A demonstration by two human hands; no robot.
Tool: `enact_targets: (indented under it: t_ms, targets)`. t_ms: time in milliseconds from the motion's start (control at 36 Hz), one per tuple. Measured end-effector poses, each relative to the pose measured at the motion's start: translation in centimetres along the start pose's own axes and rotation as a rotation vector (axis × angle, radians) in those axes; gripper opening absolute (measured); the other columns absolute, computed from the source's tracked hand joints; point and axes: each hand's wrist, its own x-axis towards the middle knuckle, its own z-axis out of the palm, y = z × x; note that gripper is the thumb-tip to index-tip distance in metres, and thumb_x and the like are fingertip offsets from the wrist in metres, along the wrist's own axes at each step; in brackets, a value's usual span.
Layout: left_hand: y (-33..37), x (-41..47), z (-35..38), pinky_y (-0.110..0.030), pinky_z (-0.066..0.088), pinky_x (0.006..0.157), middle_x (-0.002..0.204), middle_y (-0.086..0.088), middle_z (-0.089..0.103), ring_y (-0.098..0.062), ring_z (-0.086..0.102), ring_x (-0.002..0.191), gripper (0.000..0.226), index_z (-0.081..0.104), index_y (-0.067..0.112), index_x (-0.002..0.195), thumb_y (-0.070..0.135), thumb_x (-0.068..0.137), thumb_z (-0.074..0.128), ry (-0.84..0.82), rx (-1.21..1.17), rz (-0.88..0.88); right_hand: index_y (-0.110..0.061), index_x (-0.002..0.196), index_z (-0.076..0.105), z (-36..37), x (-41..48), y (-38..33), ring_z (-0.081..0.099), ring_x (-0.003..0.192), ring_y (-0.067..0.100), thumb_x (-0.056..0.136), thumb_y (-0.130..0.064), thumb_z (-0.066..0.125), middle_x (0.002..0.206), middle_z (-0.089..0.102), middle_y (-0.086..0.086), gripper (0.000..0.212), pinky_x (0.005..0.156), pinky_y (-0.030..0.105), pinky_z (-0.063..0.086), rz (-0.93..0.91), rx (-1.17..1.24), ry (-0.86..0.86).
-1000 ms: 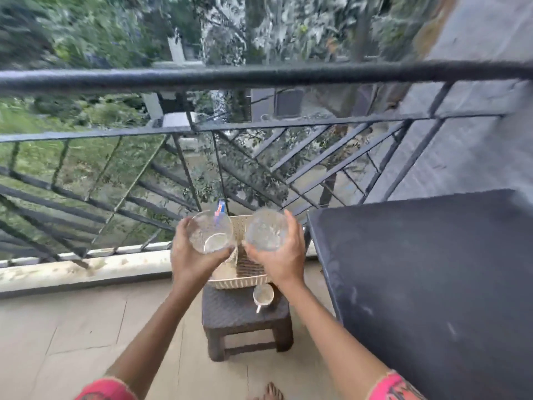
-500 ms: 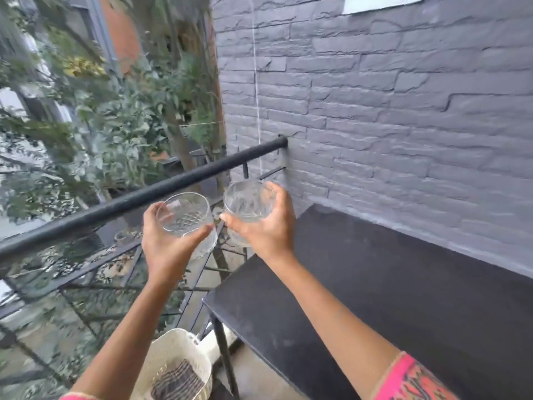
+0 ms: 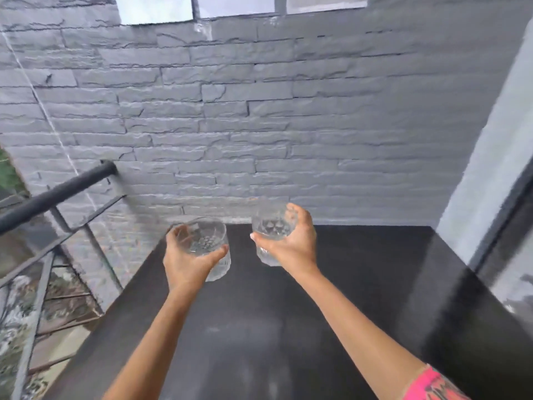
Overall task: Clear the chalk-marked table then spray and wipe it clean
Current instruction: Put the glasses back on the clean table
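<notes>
A black table (image 3: 360,298) stretches ahead of me against the grey stone wall, with faint pale smears on its near surface. My left hand (image 3: 184,262) grips a clear cut-glass tumbler (image 3: 209,241) from below, over the table's far left part. My right hand (image 3: 291,245) grips a second clear tumbler (image 3: 269,226) from the right side, a little farther back. Both glasses are held above the tabletop, a short gap apart.
A black metal railing (image 3: 54,194) runs along the left edge of the balcony and meets the grey stone wall (image 3: 259,125). A light grey pillar (image 3: 490,157) and a dark door frame stand at the right. Window panes show at the top.
My view has swung right from the railing and the small stool with the basket to the black table. Both hands have carried the glasses over the tabletop.
</notes>
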Motion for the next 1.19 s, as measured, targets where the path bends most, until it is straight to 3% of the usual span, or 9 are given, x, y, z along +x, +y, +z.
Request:
enact_targets:
  t_ms: [83,194,389,528,611,750,889,1083,1194]
  targets:
    - [0.5,-0.8,3.9,-0.019,0.035,0.090,0.118,0.003,0.060,-0.014,0.055,0.111,0.083,0.047,0.014,0.126,0.021,0.055,0.090,-0.060,0.019,-0.021,-0.022,0.126,0.045,-3.6,1.5,2.9,0.045,0.106,0.002,0.054,-0.023,0.090,0.119,0.044,-0.011,0.085,0.087,0.008,0.030,0.041,-0.061,0.044]
    - [-0.3,-1.2,9.1,-0.025,0.038,0.092,0.118,0.006,0.058,-0.018,0.053,0.115,0.083,0.046,0.015,0.127,0.019,0.057,0.090,-0.146,0.033,-0.070,-0.024,0.125,0.045,-7.6,3.3,7.2,0.047,0.107,0.004,0.054,-0.024,0.090,0.119,0.045,-0.010,0.084,0.089,0.013,0.033,0.118,-0.098,0.083]
    - [-2.6,-1.8,16.2,-0.028,0.036,0.080,0.118,0.006,0.054,-0.023,0.052,0.115,0.088,0.042,0.019,0.131,0.029,0.056,0.089,-0.258,0.090,-0.212,-0.024,0.128,0.042,-10.9,5.3,15.1,0.047,0.113,0.006,0.053,-0.025,0.091,0.124,0.045,-0.011,0.090,0.096,0.020,0.038,0.286,-0.115,0.095]
    - [-4.9,-1.8,20.0,-0.034,0.044,0.086,0.119,0.003,0.058,-0.021,0.055,0.103,0.093,0.042,0.023,0.129,0.037,0.049,0.088,-0.297,0.154,-0.294,-0.024,0.130,0.040,-11.3,6.2,19.6,0.041,0.109,0.001,0.056,-0.022,0.089,0.124,0.042,-0.014,0.089,0.088,0.012,0.031,0.384,-0.135,0.036]
    - [-6.2,-1.5,21.9,-0.034,0.044,0.088,0.119,0.001,0.057,-0.025,0.055,0.110,0.089,0.041,0.020,0.131,0.026,0.057,0.089,-0.298,0.181,-0.328,-0.023,0.132,0.038,-10.7,6.8,21.9,0.040,0.110,0.001,0.058,-0.022,0.089,0.123,0.041,-0.014,0.090,0.083,0.007,0.030,0.441,-0.139,0.010]
    - [-8.1,-1.2,24.0,-0.034,0.043,0.091,0.128,-0.004,0.054,-0.026,0.052,0.116,0.092,0.038,0.016,0.134,0.023,0.058,0.089,-0.299,0.186,-0.379,-0.018,0.131,0.038,-9.7,7.9,24.4,0.041,0.113,0.010,0.060,-0.016,0.088,0.124,0.041,-0.008,0.086,0.058,-0.005,0.036,0.460,-0.144,-0.024]
    - [-9.6,-0.8,25.2,-0.028,0.040,0.081,0.127,-0.003,0.053,-0.025,0.051,0.116,0.092,0.037,0.016,0.135,0.021,0.059,0.088,-0.310,0.205,-0.405,-0.018,0.128,0.041,-9.0,8.9,26.2,0.043,0.111,0.009,0.057,-0.018,0.089,0.122,0.042,-0.008,0.085,0.067,-0.008,0.032,0.453,-0.163,-0.018]
    - [-10.5,-0.9,26.5,-0.027,0.038,0.084,0.130,-0.002,0.052,-0.024,0.051,0.116,0.092,0.037,0.016,0.134,0.021,0.058,0.089,-0.298,0.233,-0.402,-0.019,0.124,0.042,-8.6,9.3,27.6,0.041,0.105,0.004,0.056,-0.020,0.089,0.119,0.039,-0.011,0.083,0.073,-0.008,0.028,0.443,-0.176,-0.028]
    - [-10.8,-1.0,26.9,-0.027,0.038,0.086,0.131,-0.002,0.052,-0.023,0.051,0.117,0.093,0.036,0.016,0.135,0.021,0.058,0.089,-0.295,0.237,-0.396,-0.020,0.127,0.040,-8.4,9.1,28.2,0.040,0.107,0.002,0.056,-0.023,0.089,0.121,0.038,-0.011,0.086,0.083,0.003,0.028,0.421,-0.192,-0.048]
